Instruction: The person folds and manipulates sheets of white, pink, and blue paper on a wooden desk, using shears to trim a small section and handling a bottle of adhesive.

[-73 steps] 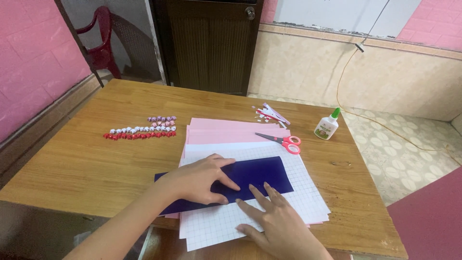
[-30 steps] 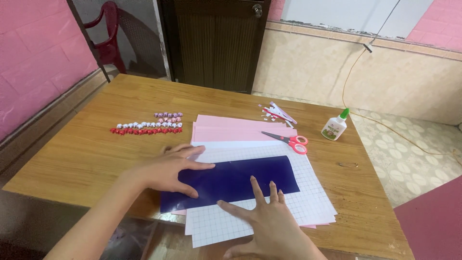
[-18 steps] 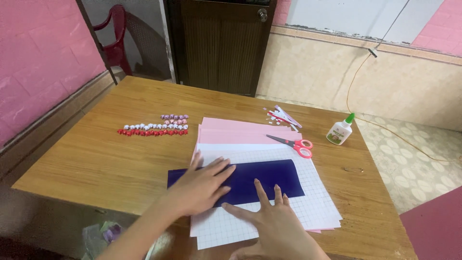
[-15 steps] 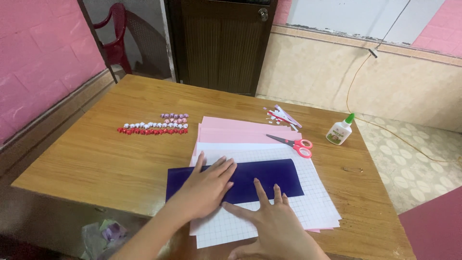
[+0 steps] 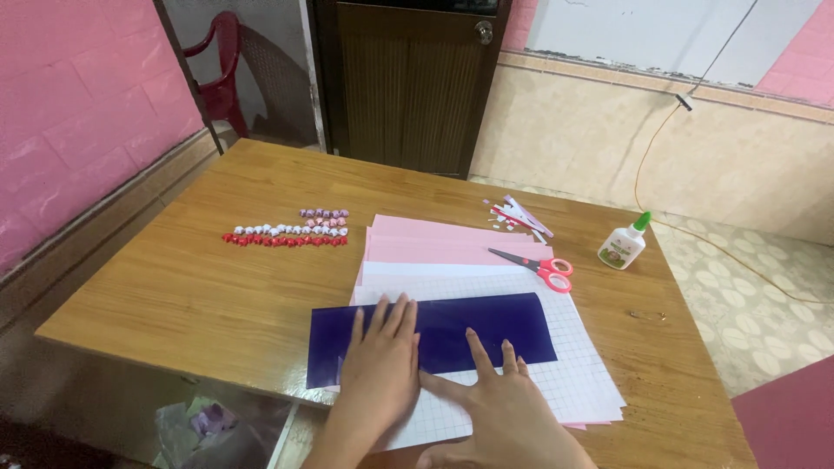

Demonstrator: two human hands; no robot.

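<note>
Left hand (image 5: 382, 365) has slid down the blue sheet (image 5: 486, 326) (flat, gripping nothing); right hand (image 5: 499, 408) stays pressed flat

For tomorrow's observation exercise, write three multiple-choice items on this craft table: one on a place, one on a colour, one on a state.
1. Where do the scissors lie?
A. on the pink sheets
B. on the floor
C. under the left hand

2. What colour is the strip under the hands?
A. yellow
B. dark blue
C. green

3. How does the left hand rest?
A. clenched
B. raised
C. flat, fingers spread

Answers: 1 A, they rest at the pink stack's right edge; 2 B, it looks navy; 3 C, the palm presses the strip.
</note>
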